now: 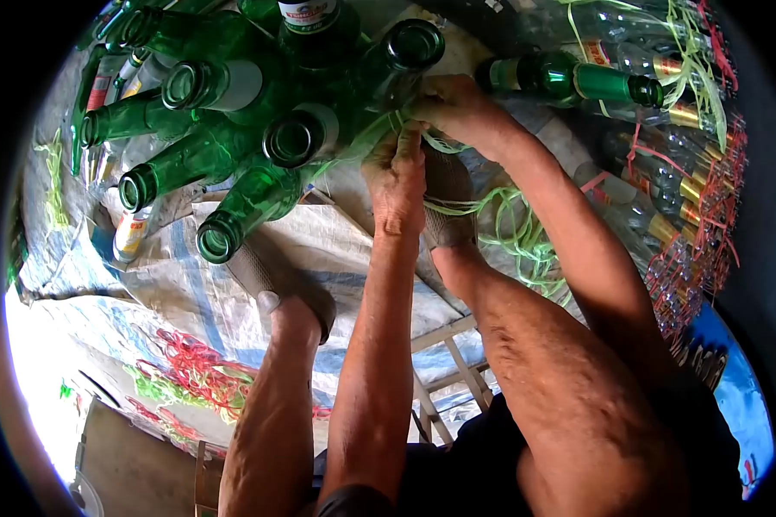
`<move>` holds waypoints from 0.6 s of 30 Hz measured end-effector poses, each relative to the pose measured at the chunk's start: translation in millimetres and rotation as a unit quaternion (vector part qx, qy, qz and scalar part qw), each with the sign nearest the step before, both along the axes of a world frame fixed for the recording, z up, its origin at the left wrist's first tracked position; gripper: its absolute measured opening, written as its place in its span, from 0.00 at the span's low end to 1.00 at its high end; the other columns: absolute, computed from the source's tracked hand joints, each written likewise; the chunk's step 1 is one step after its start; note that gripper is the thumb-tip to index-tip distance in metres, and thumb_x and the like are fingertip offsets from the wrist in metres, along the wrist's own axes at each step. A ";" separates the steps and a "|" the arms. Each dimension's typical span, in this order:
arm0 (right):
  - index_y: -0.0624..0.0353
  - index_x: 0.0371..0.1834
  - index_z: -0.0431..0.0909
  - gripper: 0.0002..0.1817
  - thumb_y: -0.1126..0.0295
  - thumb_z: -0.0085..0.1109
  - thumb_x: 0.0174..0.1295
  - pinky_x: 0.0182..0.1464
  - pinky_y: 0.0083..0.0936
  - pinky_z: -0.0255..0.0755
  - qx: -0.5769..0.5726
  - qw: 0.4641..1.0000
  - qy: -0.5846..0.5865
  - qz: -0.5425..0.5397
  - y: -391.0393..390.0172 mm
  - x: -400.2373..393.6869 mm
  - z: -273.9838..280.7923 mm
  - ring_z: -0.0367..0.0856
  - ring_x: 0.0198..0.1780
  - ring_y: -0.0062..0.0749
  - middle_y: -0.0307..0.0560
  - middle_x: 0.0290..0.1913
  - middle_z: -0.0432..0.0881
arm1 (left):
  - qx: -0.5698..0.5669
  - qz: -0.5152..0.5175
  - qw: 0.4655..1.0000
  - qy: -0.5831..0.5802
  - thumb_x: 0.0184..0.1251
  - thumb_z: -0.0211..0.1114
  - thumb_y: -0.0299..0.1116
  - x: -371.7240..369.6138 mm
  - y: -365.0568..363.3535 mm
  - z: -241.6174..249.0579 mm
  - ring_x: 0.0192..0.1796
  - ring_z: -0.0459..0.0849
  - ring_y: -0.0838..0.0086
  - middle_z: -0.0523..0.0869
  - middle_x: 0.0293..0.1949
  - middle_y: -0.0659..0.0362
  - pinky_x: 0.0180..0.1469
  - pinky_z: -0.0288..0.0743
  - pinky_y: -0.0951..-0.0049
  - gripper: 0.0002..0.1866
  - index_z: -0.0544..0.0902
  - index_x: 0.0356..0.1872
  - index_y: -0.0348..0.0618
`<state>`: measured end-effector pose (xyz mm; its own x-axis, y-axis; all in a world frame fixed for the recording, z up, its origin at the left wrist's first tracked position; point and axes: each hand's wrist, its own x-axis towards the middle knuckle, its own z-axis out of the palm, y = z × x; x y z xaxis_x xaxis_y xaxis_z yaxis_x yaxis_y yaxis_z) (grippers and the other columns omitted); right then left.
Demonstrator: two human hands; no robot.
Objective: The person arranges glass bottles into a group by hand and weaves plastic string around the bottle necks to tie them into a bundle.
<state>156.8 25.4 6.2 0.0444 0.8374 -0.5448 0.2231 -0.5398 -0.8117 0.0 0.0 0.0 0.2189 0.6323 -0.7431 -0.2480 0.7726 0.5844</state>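
Twine [369, 138] pinched in left hand [394, 177]: keep taut against green bottles [211, 155]. Right hand [459, 110]: fingertips hidden; cannot tell grip.

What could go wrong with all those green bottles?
The light-green strands at the left hand and right hand might slip or snap, and the green bottles beside them could topple. They're glass, so one might crack near the left shoe. Also, the loose green tangle near the right shoe could snag a foot.
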 end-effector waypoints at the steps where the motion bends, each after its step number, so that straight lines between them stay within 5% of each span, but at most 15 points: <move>1: 0.62 0.43 0.89 0.09 0.69 0.63 0.68 0.45 0.34 0.79 0.000 1.000 0.000 0.001 0.7 -0.7 2.0 0.86 0.39 0.31 0.47 0.35 0.90 | 0.004 0.001 1.000 0.003 0.79 0.72 0.44 -0.1 -0.8 0.9 0.19 0.56 0.87 0.64 0.21 0.75 0.21 0.47 0.78 0.11 0.84 0.40 0.50; 11: 0.64 0.48 0.88 0.11 0.69 0.63 0.69 0.47 0.35 0.80 0.112 0.991 -0.072 0.025 -6.6 -3.6 -8.0 0.88 0.41 0.32 0.51 0.37 0.90 | -0.115 0.104 0.985 -0.078 0.87 0.55 0.41 -3.5 3.0 22.9 0.19 0.50 0.84 0.57 0.19 0.74 0.22 0.43 0.75 0.15 0.81 0.38 0.47; 18: 0.61 0.42 0.90 0.12 0.63 0.70 0.68 0.44 0.27 0.78 -0.074 0.992 0.087 -0.059 -4.8 -9.1 18.1 0.88 0.40 0.27 0.46 0.36 0.91 | -0.151 0.072 0.983 -0.074 0.89 0.54 0.41 -1.6 1.8 18.7 0.20 0.51 0.85 0.58 0.20 0.75 0.22 0.44 0.77 0.17 0.85 0.46 0.42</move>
<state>147.7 20.5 24.4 0.0320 0.7424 -0.6692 0.0136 -0.6698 -0.7424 -1.6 1.8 18.7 0.2640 0.4202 -0.8682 -0.4325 0.8561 0.2828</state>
